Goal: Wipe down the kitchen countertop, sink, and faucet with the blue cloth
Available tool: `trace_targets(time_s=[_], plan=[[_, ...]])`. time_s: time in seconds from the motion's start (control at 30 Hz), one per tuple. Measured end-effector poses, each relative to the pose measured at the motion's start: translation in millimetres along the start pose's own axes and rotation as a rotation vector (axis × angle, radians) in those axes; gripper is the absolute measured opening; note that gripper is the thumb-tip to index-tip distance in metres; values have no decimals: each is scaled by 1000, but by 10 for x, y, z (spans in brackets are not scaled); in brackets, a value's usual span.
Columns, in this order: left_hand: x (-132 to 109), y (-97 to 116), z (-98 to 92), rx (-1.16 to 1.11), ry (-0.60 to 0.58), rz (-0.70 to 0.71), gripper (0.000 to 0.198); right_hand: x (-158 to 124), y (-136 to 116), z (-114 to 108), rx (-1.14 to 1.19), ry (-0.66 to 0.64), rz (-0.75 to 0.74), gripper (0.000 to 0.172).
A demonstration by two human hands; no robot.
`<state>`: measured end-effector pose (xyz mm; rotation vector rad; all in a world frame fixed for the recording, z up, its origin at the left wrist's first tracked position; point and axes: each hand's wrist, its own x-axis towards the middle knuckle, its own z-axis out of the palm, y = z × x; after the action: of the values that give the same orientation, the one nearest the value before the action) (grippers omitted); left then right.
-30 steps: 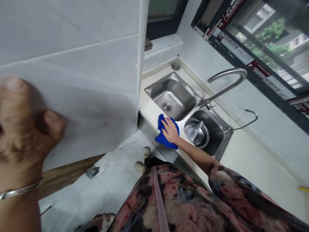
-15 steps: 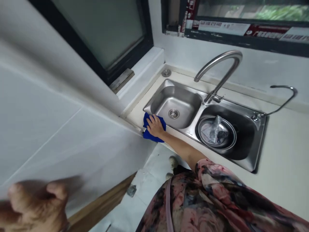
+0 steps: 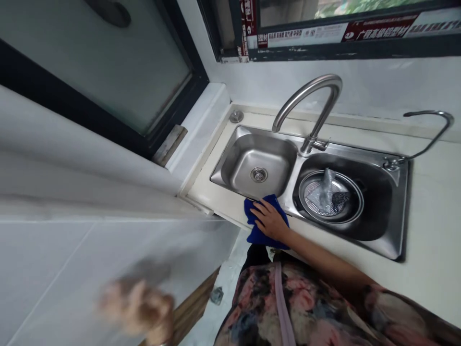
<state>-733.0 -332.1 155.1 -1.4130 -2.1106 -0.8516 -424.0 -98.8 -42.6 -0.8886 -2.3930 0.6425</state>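
Head view shows our blue cloth (image 3: 256,237) on the front strip of the pale surface (image 3: 432,226). It lies just before the left basin (image 3: 252,158) of the steel sink (image 3: 294,179), and its near part droops over the front edge. Our right hand (image 3: 271,222) lies flat on it, fingers (image 3: 258,209) spread and pressed down, not curled round the cloth. In the right basin sits a round strainer basket (image 3: 356,204) with crumpled plastic in it. Behind the divider rises the curved faucet (image 3: 310,93), and a thin tap (image 3: 428,126) stands at the sink's far right corner. Our left hand (image 3: 139,307) is near the tiled wall (image 3: 65,269) at lower left. It is too blurred for us to tell how its fingers are set.
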Motion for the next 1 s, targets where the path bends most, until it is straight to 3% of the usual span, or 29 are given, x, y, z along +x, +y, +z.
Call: trace_targets(time_s=[0.03, 0.07, 0.17, 0.23, 0.3, 0.4, 0.47, 0.63, 0.77, 0.87, 1.0], plan=[[-51, 180, 335, -35, -35, 177, 87, -105, 55, -46, -7, 9, 17, 47], [-97, 377, 687, -145, -161, 315, 85, -211, 108, -90, -19, 21, 41, 47], [-200, 983, 1633, -431, -526, 484, 64, -537, 236, -218, -75, 76, 155, 46], [-235, 1321, 2047, -566, -675, 559, 52, -740, 299, -287, -122, 156, 263, 45], [-252, 1559, 2277, -682, -829, 613, 46, -892, 348, -326, -157, 260, 378, 43], [-263, 1730, 2409, -774, -1048, 610, 44, -969, 385, -344, -132, 433, 527, 40], [-263, 1759, 2444, -799, -1151, 523, 49, -913, 367, -359, -40, 571, 622, 41], [-206, 1802, 2539, -1092, -1388, 62, 77, -521, 116, -552, 252, 900, 876, 48], [-70, 1990, 2596, -1375, -1610, -329, 91, -177, -135, -732, 319, 997, 859, 55], [40, 2127, 2622, -1392, -1643, -453, 79, -75, -180, -751, 382, 1015, 837, 58], [193, 2160, 2708, -1245, -1579, -345, 62, -195, -38, -678, 358, 1078, 910, 60]])
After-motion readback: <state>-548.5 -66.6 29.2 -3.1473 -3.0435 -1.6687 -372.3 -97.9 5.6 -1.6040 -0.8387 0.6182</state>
